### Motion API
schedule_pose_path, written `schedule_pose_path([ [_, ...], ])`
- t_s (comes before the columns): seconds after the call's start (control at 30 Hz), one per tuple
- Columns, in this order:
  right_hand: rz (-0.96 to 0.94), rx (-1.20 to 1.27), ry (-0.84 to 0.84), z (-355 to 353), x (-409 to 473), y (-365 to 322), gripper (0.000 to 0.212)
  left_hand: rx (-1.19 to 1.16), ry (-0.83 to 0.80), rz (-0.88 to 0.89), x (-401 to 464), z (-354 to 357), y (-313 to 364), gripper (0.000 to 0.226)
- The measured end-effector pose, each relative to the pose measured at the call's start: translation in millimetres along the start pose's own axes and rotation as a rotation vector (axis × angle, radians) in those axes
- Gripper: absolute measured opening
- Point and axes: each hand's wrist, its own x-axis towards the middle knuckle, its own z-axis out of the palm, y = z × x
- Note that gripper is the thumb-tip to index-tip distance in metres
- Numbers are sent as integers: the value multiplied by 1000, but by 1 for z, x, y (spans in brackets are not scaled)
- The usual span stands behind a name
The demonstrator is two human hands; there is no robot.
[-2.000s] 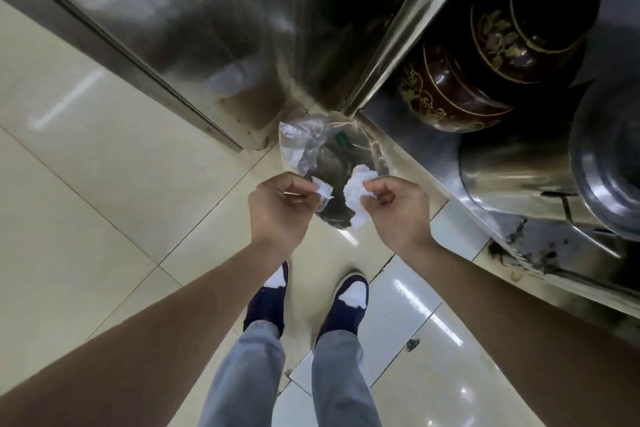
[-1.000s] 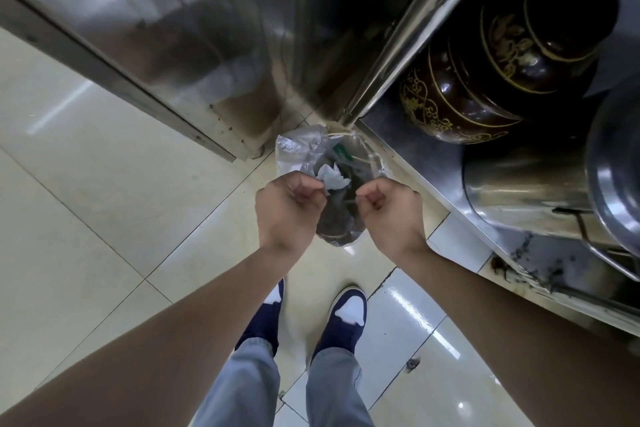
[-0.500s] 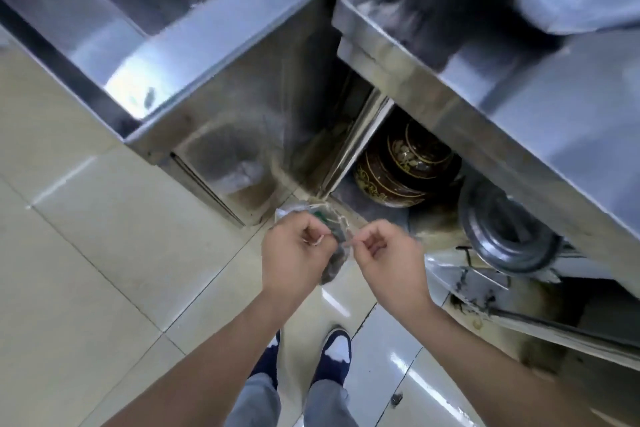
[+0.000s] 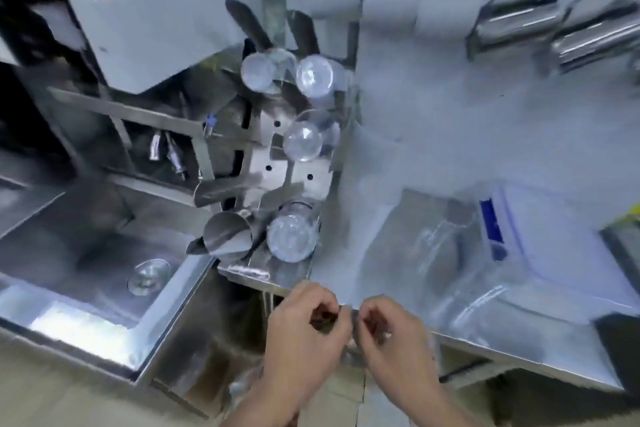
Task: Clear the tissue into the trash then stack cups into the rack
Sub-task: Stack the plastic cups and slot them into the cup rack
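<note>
Blurred steel bench, sink basin sunk at left. Glass cup lying in the basin. Steel rack standing at the bench's left end, holding clear cups and one steel cup. Further right on the bench top, possibly a clear glass, beside a white-and-blue box.

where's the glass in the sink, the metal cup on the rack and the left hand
glass in the sink (image 4: 149, 277): head view, on its round rim
metal cup (image 4: 227, 236): head view, on its shiny upturned base
left hand (image 4: 301, 329): head view, on the back of the hand
</note>
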Motion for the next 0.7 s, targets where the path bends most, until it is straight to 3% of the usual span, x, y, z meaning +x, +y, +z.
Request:
schedule_pose_path([
  [0.2,-92,-72,230,-96,36,-32,25,-27,-42,257,59,6,95,13],
  [0.37,-280,-183,439,-192,81,-71,7,-38,46,470,120,15,184,12],
  [0.53,-494,-312,641,-295,130,-115,7,-18,191,727,178,22,287,4],
  [0.7,-618,-516,769,-361,167,-143,25,222,356,905,216,22,354,32],
])
